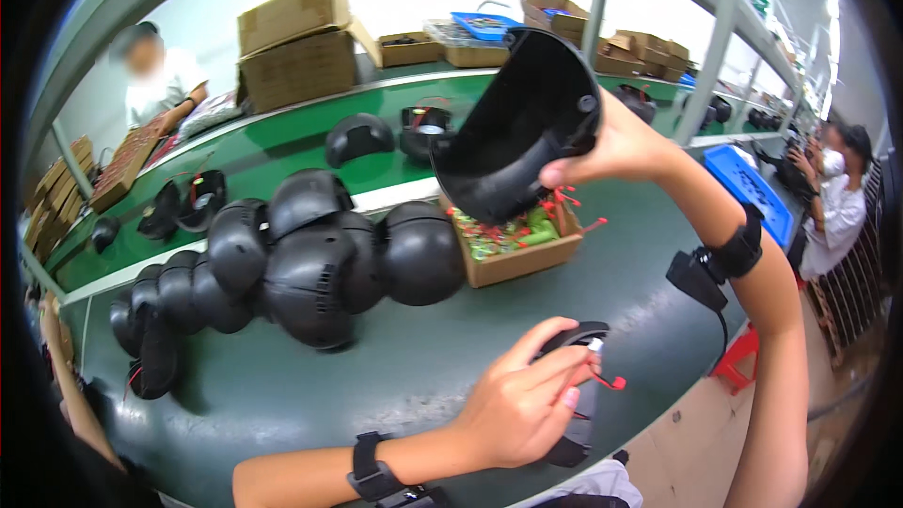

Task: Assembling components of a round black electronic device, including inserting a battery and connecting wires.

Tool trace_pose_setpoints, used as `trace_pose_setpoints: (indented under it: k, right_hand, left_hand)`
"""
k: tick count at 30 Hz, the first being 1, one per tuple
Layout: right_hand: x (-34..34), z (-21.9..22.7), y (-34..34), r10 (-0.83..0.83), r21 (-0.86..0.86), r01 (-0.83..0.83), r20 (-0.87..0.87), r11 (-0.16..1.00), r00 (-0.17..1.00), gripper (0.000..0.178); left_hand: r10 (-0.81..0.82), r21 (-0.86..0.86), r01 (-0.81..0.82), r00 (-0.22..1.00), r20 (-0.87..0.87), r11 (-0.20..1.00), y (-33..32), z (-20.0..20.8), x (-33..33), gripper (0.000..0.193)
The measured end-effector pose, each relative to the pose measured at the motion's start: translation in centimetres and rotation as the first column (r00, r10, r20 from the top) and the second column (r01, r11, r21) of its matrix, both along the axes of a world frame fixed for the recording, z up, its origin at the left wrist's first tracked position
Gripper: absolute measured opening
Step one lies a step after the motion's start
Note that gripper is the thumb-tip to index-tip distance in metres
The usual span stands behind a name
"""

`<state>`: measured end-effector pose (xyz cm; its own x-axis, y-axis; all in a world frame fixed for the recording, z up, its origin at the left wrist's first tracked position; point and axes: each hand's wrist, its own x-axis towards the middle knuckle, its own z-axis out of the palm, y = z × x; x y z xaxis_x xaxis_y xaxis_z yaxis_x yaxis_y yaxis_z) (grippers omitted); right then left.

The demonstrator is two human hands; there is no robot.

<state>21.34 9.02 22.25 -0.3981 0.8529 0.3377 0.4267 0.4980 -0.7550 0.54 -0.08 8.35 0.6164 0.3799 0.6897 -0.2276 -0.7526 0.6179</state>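
Observation:
My right hand is raised over the bench and grips a black curved plastic shell by its edge, its hollow inside facing me. Lower down, near the front edge, the fingers of my left hand close on a red-wired lead with a white connector. A black plastic part lies behind and below that hand, mostly covered by it. Under the raised shell stands a cardboard box holding green cylindrical pieces with red leads.
Several black domed shells are heaped on the dark green bench to the left. Behind runs a green belt carrying more shells. Cardboard boxes stand beyond it. A blue tray is at right; co-workers are at far left and right.

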Motion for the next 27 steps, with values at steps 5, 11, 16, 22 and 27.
trace_pose_setpoints:
  k: [5, 11, 16, 22, 27]
  right_hand:
    - [4.5, -3.8, -8.8, -0.138, 0.258, 0.133, 0.0, 0.957, 0.99, 0.094]
    - [4.4, -12.6, -18.7, -0.377, 0.584, 0.135, 0.314, 0.8, 0.871, 0.066]
    - [0.9, -11.6, -21.8, -0.122, 0.19, 0.098, 0.118, 0.977, 0.986, 0.081]
    - [0.5, -14.9, -21.0, -0.232, -0.199, 0.141, -0.57, 0.97, 0.788, 0.092]
    - [-0.8, -14.2, -19.9, -0.35, -0.423, 0.025, -0.714, 0.906, 0.607, 0.069]
  left_hand:
    - [0.028, -0.007, -0.027, 0.999, 0.035, 1.0, 0.0, 0.3, -0.5, 0.027]
    - [0.15, -0.045, -0.152, 0.987, -0.056, 0.987, 0.2, 0.4, -0.4, 0.036]
    - [0.108, -0.01, -0.108, 0.993, -0.057, 0.994, -0.1, 1.0, -0.6, 0.028]
    - [0.021, -0.007, -0.022, 0.986, -0.167, 1.0, -0.6, 1.3, 0.1, 0.042]
    - [0.033, -0.045, -0.042, 0.982, -0.184, 0.998, -1.2, 1.3, 0.0, 0.044]
